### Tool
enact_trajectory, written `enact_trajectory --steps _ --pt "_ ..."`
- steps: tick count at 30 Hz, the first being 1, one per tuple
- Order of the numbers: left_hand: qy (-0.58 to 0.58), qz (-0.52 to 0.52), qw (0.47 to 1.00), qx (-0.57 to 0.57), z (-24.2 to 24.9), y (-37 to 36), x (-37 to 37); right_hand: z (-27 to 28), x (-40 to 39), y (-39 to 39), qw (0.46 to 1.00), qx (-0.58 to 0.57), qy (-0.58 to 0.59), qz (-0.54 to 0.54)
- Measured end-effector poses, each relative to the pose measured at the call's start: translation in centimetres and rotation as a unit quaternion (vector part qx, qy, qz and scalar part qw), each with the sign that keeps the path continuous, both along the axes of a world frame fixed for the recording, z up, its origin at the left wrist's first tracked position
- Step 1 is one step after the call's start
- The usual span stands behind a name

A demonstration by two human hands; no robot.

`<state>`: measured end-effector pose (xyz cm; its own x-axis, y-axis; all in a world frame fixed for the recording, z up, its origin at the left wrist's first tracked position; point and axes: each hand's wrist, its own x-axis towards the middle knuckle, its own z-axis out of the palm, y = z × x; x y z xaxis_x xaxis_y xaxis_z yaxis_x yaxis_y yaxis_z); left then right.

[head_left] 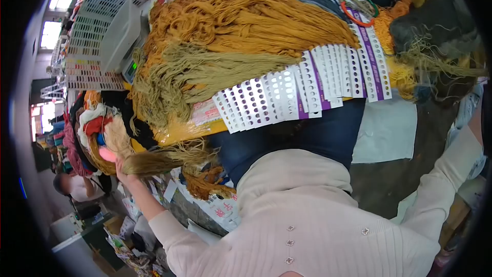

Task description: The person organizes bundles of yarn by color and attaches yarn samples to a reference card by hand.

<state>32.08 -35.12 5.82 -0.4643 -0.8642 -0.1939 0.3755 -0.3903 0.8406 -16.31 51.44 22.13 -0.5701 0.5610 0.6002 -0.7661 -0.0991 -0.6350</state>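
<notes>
My left hand (123,171) is closed around one end of an olive-brown yarn hank (154,163), whose loose strands trail to the right by the table edge. Close behind that hand lie piled skeins (117,136) in peach, red, white and pink. On the table in front of me spreads a big heap of orange-gold yarn (246,13), with khaki-green yarn (205,69) along its near side. Fanned punched sample cards (266,97), white with purple strips, lie at the front edge. My right arm stretches out to the right, its hand outside the picture.
Scissors (353,7) with red and green handles lie at the back right, near dark and yellow yarn bundles. A colour chart board (97,36) and a scale (130,71) stand at the left. Another person (84,187) is farther off. Orange-brown yarn (207,182) hangs below the table edge.
</notes>
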Motion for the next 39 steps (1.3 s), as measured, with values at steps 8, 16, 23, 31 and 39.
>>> enact_trajectory --steps 8,16,23,31,39 --pt "0.14 -0.405 0.826 0.366 -0.1 28.5 -29.7 -15.8 2.6 -23.4 0.813 0.332 -0.332 0.343" --pt "-0.306 -0.508 0.803 0.061 -3.3 45.2 -37.3 -23.0 6.4 -28.3 0.822 0.489 -0.249 0.148" --pt "-0.322 -0.58 0.74 -0.115 -6.2 45.8 -37.9 -22.4 6.5 -27.5 0.823 0.48 -0.256 0.165" --pt "-0.314 -0.541 0.78 0.02 -4.9 44.1 -37.6 -22.5 9.3 -27.9 0.776 0.579 -0.167 0.184" --pt "-0.323 -0.508 0.799 0.007 -5.3 46.3 -37.9 -21.6 7.7 -27.1 0.778 0.493 -0.253 0.295"
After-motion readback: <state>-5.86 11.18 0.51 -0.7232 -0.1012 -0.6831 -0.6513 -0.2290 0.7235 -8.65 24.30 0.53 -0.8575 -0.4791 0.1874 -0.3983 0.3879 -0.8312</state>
